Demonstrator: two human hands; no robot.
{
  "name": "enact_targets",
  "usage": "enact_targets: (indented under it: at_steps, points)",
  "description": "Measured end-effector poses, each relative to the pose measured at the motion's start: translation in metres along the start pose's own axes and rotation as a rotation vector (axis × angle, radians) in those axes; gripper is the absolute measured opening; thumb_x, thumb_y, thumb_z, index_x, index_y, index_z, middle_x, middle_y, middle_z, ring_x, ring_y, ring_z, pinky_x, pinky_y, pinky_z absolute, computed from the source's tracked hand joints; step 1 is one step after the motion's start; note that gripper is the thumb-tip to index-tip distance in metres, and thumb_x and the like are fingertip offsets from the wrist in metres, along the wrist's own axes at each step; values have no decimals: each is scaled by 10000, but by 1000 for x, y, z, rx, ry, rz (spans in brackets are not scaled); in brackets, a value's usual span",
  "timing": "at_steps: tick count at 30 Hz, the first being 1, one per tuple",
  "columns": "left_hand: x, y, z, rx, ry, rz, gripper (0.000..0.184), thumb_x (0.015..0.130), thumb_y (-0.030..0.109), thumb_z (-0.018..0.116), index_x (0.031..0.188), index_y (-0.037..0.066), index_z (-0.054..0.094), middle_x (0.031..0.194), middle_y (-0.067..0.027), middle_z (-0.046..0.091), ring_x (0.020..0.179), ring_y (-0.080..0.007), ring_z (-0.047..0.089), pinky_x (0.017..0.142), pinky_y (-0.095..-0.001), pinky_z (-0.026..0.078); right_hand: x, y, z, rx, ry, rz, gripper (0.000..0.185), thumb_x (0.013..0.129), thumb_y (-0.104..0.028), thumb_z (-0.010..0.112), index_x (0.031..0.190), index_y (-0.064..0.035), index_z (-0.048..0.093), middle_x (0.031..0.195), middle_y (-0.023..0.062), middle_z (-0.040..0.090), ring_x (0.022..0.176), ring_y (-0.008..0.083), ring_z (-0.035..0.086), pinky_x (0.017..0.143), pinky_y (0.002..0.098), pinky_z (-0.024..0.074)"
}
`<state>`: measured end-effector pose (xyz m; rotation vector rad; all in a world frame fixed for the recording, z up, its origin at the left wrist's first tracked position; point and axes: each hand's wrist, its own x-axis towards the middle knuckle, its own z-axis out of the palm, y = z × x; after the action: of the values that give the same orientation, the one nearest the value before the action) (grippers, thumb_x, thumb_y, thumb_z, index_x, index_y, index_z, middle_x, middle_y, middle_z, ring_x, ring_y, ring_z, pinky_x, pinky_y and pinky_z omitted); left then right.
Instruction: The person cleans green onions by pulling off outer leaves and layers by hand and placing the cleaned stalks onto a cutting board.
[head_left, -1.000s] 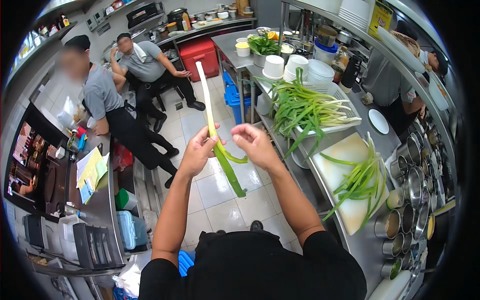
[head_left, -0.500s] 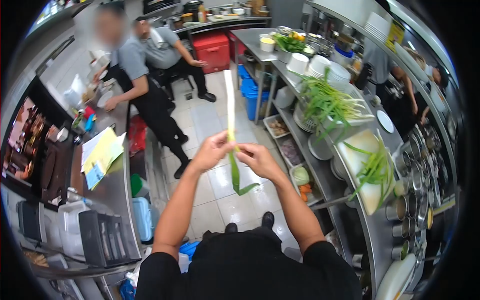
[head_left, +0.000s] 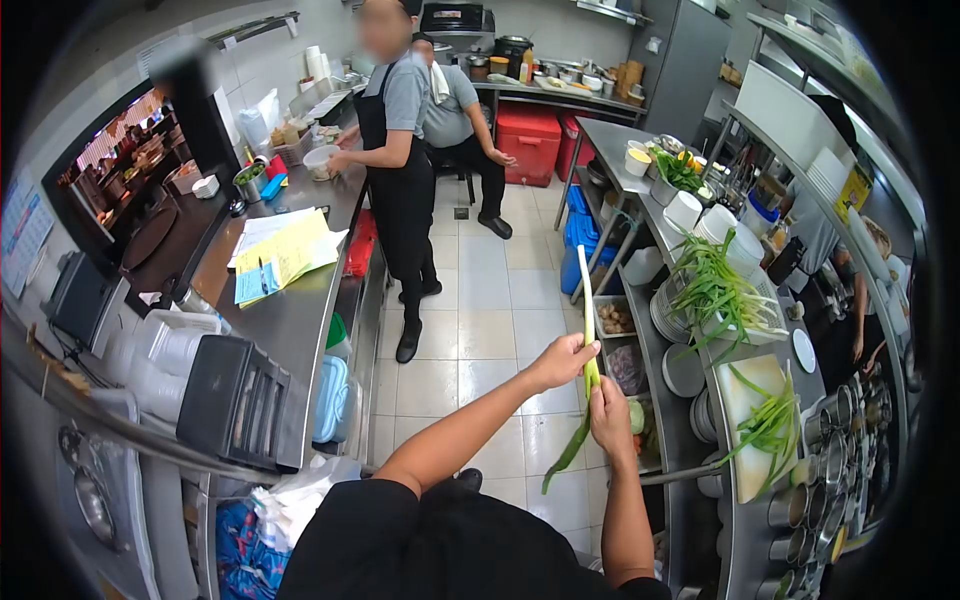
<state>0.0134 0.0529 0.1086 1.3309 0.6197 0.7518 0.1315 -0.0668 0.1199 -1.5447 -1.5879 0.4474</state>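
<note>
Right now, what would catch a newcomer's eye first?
A long white-and-green stalk shows right of centre, held by the left hand and right hand. Beyond, a bright red lidded box stands below the metal back counter; at right, green leaves lie on a white rectangular board.

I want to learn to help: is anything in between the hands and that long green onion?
Nothing that I can see: the left hand and right hand, both bare, hold the long green onion directly.
</note>
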Motion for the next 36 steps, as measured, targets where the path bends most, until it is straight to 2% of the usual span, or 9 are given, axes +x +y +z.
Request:
enact_targets:
  at_steps: [7,9,12,15,20,27,33,34,36]
  points:
    - [-30,-28,65,-3,-7,-75,296,967,345,485,875,70,540,653,36,487,526,-43,417,468,-202,334,-69,10,-39,-54,11,101,186,921,-126,450,928,35,544,832,231,556,797,404,553,690,437,427]
    - [-30,-38,70,257,-24,78,199,914,264,554,955,69,559,793,-46,560,681,-168,542,593,-304,446,-89,29,-42,-56,57,78,206,929,-164,450,891,20,535,810,234,549,783,399,551,669,448,419]
    - [-30,-24,88,622,-53,189,186,911,252,528,909,70,567,712,-36,531,615,-160,523,541,-307,425,-99,28,-65,182,24,76,236,960,-205,417,868,-3,498,704,89,472,657,197,465,616,355,399]
    - [-36,12,121,241,-61,-239,319,945,346,480,777,80,533,586,11,452,493,-84,414,436,-247,318,-104,34,-93,588,-144,327,274,927,-280,497,768,-63,554,657,-14,505,607,97,459,548,264,362]
    - [-27,12,146,63,-285,-337,310,947,346,507,819,66,540,611,10,474,466,-62,381,392,-196,261,-118,20,-131,995,-242,433,221,910,-248,556,805,-54,577,718,15,576,634,97,541,559,221,399]
    - [-33,17,168,60,-348,-266,272,959,326,497,851,80,539,621,25,471,471,-48,385,398,-194,269,-137,27,-126,700,-98,333,235,946,-241,492,814,-67,578,666,-16,536,605,59,494,528,219,349]
    - [-49,18,188,107,-278,-85,268,968,330,475,823,106,504,600,47,434,477,-38,381,416,-191,281,-153,23,-117,289,274,232,240,941,-213,443,823,-37,558,604,-15,450,560,66,427,517,258,353]
    - [-51,15,192,95,-243,-56,265,967,342,475,831,116,502,608,58,422,489,-34,385,428,-184,286,-155,20,-115,278,316,284,202,888,-189,469,817,-14,541,643,157,512,580,274,514,560,395,395]
    - [-52,10,199,86,-223,-33,261,969,339,471,824,122,489,609,60,416,489,-32,380,426,-185,283,-157,25,-107,185,460,163,202,883,-183,470,813,-7,537,679,168,529,617,301,526,576,402,400]
